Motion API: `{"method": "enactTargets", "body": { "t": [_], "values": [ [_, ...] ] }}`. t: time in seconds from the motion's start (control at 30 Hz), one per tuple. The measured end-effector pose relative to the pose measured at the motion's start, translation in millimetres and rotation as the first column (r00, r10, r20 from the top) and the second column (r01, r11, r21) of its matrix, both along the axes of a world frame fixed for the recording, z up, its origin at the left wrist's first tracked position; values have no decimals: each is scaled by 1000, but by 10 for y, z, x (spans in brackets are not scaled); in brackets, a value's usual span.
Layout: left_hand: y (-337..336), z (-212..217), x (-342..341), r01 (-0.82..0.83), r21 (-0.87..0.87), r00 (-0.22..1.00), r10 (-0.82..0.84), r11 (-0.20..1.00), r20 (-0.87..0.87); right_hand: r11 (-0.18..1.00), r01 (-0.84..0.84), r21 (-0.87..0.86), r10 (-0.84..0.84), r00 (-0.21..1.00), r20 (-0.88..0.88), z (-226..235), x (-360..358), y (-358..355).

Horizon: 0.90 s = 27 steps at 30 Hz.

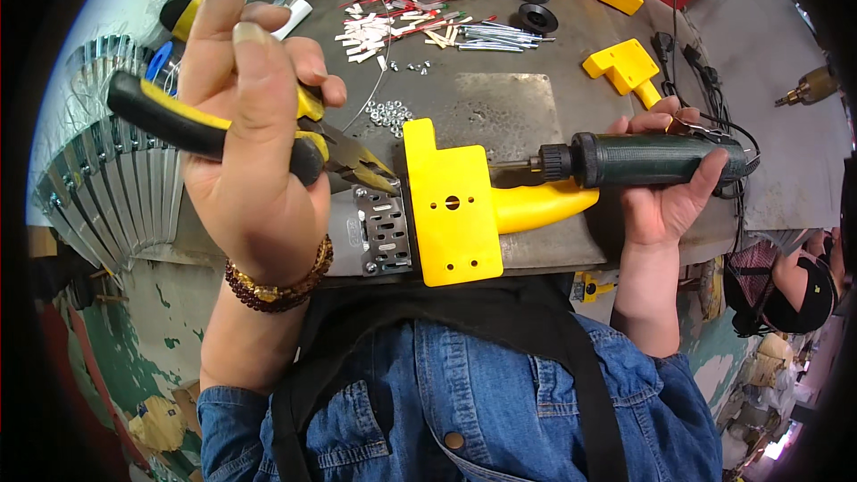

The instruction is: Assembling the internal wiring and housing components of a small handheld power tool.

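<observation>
Yellow-handled pliers (268, 138) sit gripped in the left hand (254, 143), nose touching the yellow plastic housing (451, 205) (at the desk (518, 98) edge). Right hand (665, 192) fingers wrap the dark electric screwdriver (647, 159), bit against the housing.

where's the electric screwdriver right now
In the head view the dark green electric screwdriver lies sideways in the right hand, right of centre, its bit against the yellow plastic housing.
</observation>
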<state>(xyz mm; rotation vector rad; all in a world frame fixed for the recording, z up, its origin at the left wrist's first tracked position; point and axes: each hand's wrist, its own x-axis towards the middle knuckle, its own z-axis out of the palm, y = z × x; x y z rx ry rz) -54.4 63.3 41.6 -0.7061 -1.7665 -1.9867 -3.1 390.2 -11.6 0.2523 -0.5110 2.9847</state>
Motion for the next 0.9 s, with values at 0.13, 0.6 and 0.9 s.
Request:
{"method": "enactTargets", "body": {
  "t": [0.13,0.6,0.9],
  "values": [
    [37,10,-84,88,40,996,-88,995,14,999,-21,-39,22,999,29,-20,-16,8],
    [213,81,1,-40,-35,997,42,999,69,991,-134,18,135,972,-195,-94,-60,4],
    [-1485,-12,228,-476,135,877,480,869,9,919,-136,370,324,796,-512,614,49,695]
  ]
}}
